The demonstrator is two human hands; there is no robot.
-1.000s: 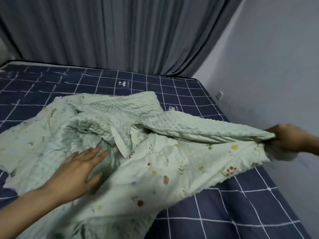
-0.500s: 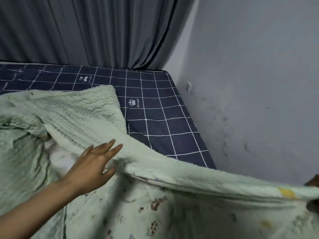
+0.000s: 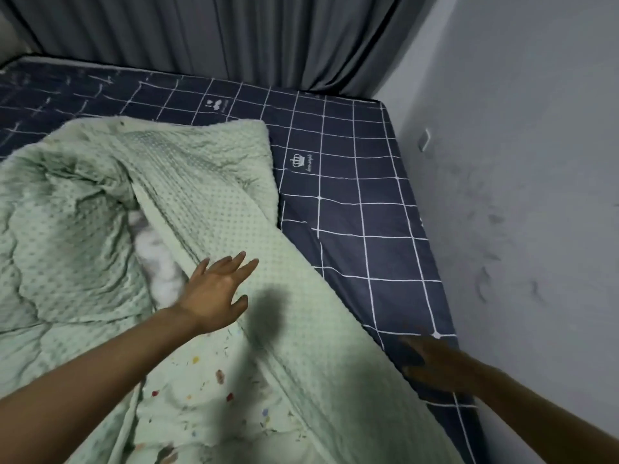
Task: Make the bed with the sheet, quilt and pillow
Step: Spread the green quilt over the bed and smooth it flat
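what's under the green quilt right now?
The dark blue checked sheet lies under the quilt, showing bare beyond its right and far edges. A white patch shows in a fold gap. What else the quilt covers cannot be seen. The left hand lies open on top.

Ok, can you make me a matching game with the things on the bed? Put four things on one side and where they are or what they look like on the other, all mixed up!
Things:
1. quilt
2. sheet
3. left hand
4. right hand

Descriptions:
A. navy blue with white grid lines
B. fingers spread, flat on the dotted green fabric
C. pale green, rumpled in a heap
D. open, at the quilt's edge nearest the wall

Pairs: 1-C, 2-A, 3-B, 4-D
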